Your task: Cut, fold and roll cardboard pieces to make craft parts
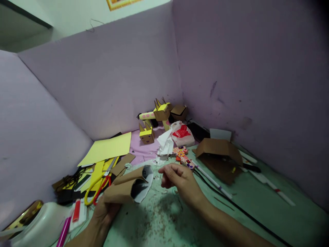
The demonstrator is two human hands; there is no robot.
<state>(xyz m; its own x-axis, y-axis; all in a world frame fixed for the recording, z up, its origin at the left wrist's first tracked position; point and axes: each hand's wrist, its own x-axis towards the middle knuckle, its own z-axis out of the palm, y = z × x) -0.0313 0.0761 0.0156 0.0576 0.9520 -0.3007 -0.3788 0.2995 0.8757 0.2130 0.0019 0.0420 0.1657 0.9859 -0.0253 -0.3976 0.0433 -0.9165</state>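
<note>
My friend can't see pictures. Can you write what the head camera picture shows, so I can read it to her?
A person's left hand holds a curled piece of brown cardboard over a green table, while the right hand hovers beside it with fingers pinched. Scissors, yellow paper and small cardboard animals lie behind, inside purple walls.

No lettering, label, brand name or number can be read anywhere on the cluttered work surface. A red printed mark is seen on the white plastic bag (183, 134) lying beyond the fingertips of the right hand (180, 180), but it is too blurred to be made out. Red bands on the white stick (272, 187), farther right of those fingers, carry no legible characters.
</note>
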